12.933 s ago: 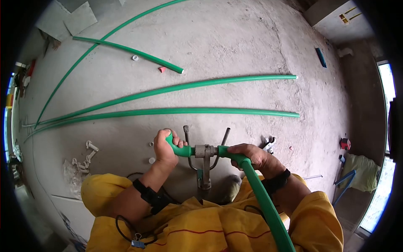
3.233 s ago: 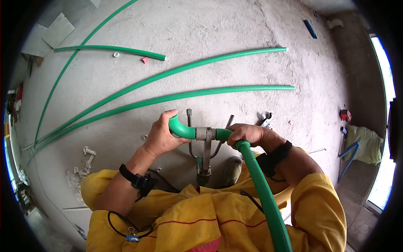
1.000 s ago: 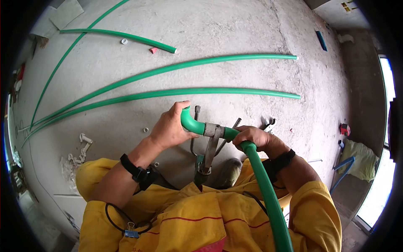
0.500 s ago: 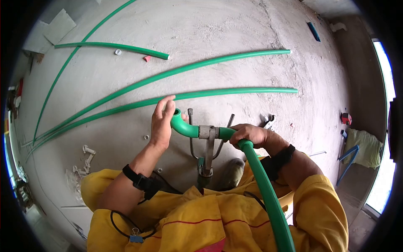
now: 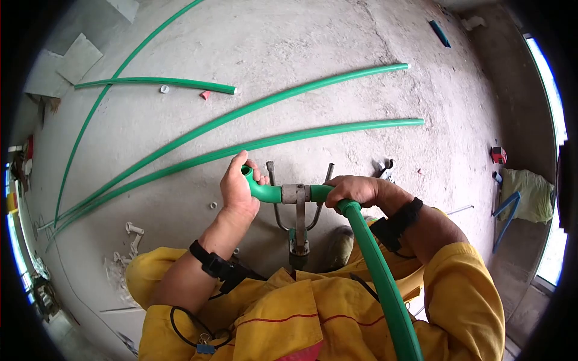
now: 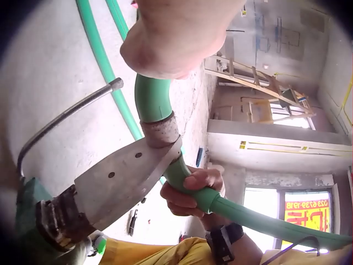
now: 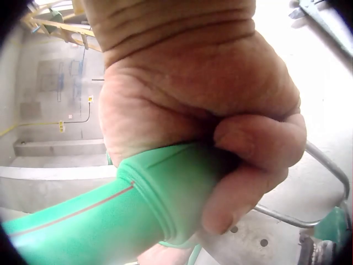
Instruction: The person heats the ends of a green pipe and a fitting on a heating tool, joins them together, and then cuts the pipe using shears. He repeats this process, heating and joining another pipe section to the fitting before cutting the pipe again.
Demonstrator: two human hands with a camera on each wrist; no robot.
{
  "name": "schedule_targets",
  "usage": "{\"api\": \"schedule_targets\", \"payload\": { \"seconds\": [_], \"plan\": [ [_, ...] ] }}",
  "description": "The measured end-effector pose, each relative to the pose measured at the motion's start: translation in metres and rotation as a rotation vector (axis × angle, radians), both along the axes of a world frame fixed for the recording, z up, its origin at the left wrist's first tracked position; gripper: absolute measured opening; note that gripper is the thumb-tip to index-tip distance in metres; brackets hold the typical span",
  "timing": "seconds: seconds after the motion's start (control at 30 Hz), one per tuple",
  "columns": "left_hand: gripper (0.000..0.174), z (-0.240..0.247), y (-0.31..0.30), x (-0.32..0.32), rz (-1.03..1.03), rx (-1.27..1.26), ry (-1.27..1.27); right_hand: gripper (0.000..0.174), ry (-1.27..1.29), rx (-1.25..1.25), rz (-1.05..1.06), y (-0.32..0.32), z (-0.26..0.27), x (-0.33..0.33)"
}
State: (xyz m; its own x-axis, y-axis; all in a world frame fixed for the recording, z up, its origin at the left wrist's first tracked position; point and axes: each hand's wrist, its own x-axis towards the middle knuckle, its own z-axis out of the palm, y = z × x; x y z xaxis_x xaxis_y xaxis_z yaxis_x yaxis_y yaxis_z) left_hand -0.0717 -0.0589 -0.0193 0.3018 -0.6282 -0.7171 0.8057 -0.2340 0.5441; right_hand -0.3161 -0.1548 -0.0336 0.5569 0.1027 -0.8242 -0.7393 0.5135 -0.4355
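A green pipe elbow (image 5: 264, 192) fits against the left side of the metal heating head of a pipe fusion welder (image 5: 300, 216). My left hand (image 5: 238, 192) curls round this elbow near its open end, thumb up along the outside. On the head's right side is a second green elbow (image 5: 318, 192), joined to a long green pipe (image 5: 385, 283) that runs back past my body. My right hand (image 5: 356, 191) grips that second elbow, its fingers wrapped round it in the right wrist view. The welder's flat plate (image 6: 124, 176) stands between both hands on bent metal legs (image 5: 275, 198).
Several long green pipes (image 5: 337, 129) lie on the concrete floor ahead. White fittings (image 5: 133, 234) are at the left, a pipe cutter (image 5: 386, 168) and a red tape measure (image 5: 498, 154) at the right. A pale sack (image 5: 527, 195) leans by the wall.
The left hand, gripping the elbow a second ago, loosened with its fingers spread half a second ago and now curls round it again. The tilted welder has straightened. The right hand keeps its grip.
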Motion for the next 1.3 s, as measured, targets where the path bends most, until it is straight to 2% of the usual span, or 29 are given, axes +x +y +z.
{"api": "schedule_targets", "payload": {
  "seconds": [0.07,0.1,0.17,0.2,0.27,0.4,0.6,0.7,0.77,0.8,0.87,1.0,1.07,1.1,1.17,1.3],
  "plan": [
    [0.03,-0.001,0.0,-0.001,0.002,-0.008,-0.005,0.022,-0.417,-0.32,0.195,0.0,-0.004,-0.008],
    [0.031,-0.001,0.0,-0.001,0.0,-0.016,-0.01,0.022,-0.419,-0.321,0.201,0.0,-0.005,-0.01],
    [0.033,0.0,-0.001,0.0,0.002,-0.013,-0.011,0.011,-0.685,-0.589,0.339,-0.001,-0.005,-0.01],
    [0.034,0.0,-0.001,-0.001,-0.004,-0.007,-0.01,0.011,-0.686,-0.589,0.341,0.0,-0.004,-0.009],
    [0.035,-0.001,-0.001,-0.001,-0.003,-0.007,-0.009,0.012,-0.522,-0.422,0.238,0.001,0.0,-0.008],
    [0.037,-0.001,-0.001,-0.001,0.001,0.003,-0.012,0.013,-0.5,-0.367,0.19,0.001,-0.004,-0.009],
    [0.035,0.0,0.003,0.001,-0.045,-0.066,-0.017,0.012,-0.746,-0.537,0.198,0.002,-0.008,-0.013],
    [0.032,-0.003,0.007,0.003,-0.122,-0.074,-0.016,0.014,-0.603,-0.404,0.113,0.004,-0.008,-0.012],
    [0.031,-0.005,0.01,0.004,-0.135,-0.088,0.004,0.018,-0.272,-0.076,-0.076,0.006,-0.006,-0.008],
    [0.029,-0.007,0.011,0.005,-0.149,-0.101,0.025,0.018,-0.273,-0.078,-0.075,0.005,-0.005,-0.009],
    [0.028,-0.009,0.01,0.003,-0.122,-0.087,0.019,0.019,-0.669,-0.571,0.175,0.005,-0.005,-0.012],
    [0.027,-0.009,0.008,0.0,-0.051,-0.043,0.021,0.017,-0.796,-0.587,0.132,0.007,-0.009,-0.011],
    [0.025,-0.01,0.009,0.0,-0.034,-0.038,0.019,0.019,-0.439,-0.112,-0.222,0.013,-0.009,-0.01],
    [0.024,-0.011,0.009,0.0,-0.018,-0.034,0.017,0.019,-0.439,-0.113,-0.221,0.014,-0.005,-0.007],
    [0.023,-0.012,0.01,0.0,0.012,-0.037,0.034,0.026,-0.198,0.16,-0.379,0.015,0.006,-0.002],
    [0.021,-0.015,0.009,-0.001,0.087,-0.041,0.071,0.031,-0.249,0.325,-0.429,0.02,0.003,-0.006]
  ]
}}
